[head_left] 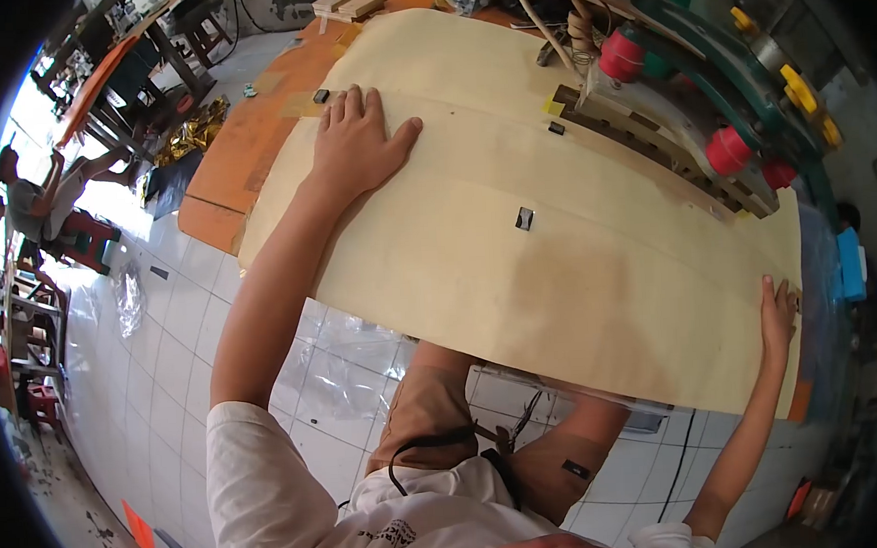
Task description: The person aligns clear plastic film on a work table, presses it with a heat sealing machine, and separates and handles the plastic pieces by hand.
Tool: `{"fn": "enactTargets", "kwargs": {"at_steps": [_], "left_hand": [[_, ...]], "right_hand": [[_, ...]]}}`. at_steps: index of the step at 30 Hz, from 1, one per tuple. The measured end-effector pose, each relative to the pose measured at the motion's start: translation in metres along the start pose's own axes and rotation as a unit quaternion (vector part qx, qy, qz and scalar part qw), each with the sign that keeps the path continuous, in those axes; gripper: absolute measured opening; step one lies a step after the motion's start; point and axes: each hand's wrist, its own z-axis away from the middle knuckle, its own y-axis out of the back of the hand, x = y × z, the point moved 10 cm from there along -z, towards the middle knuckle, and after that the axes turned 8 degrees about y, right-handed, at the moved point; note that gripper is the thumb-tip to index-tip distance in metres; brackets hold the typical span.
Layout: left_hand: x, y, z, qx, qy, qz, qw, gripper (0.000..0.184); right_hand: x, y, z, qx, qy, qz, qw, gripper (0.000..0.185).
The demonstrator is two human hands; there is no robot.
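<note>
A large pale yellow sheet [437, 244] covers most of the worktable and hangs over its near edge. My left hand [357, 144] lies flat on the sheet's left part, fingers stretched out and thumb apart. Just beyond its fingertips is a small dark piece [322, 96] at the sheet's edge. Over at the right edge, my right hand [778, 318] rests on the sheet with its fingers extended. A small black-and-silver piece [525, 218] lies near the middle, and a small black block [557, 129] sits farther back.
A green machine [746, 89] with red knobs [623, 56] and yellow handles stands at the back right. Brown tabletop [219, 201] shows at the left. Wooden blocks [350, 3] lie at the far end. Another person [48, 200] sits at the far left. Clear plastic [339, 364] lies on the tiled floor.
</note>
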Motion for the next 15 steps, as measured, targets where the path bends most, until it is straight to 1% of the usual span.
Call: {"fn": "enactTargets", "kwargs": {"at_steps": [3, 7, 15], "left_hand": [[-0.001, -0.001, 0.000, 0.002, -0.001, -0.002, 1.000, 0.080], [0.002, 0.001, 0.000, -0.004, 0.000, -0.008, 1.000, 0.079], [0.002, -0.001, -0.001, -0.016, 0.002, -0.020, 1.000, 0.079]], "right_hand": [[-0.004, 0.003, 0.005, -0.002, 0.012, -0.015, 1.000, 0.103], [-0.006, 0.005, 0.009, 0.003, 0.001, -0.016, 1.000, 0.103], [-0.009, 0.007, 0.011, 0.005, 0.009, -0.026, 1.000, 0.105]]}}
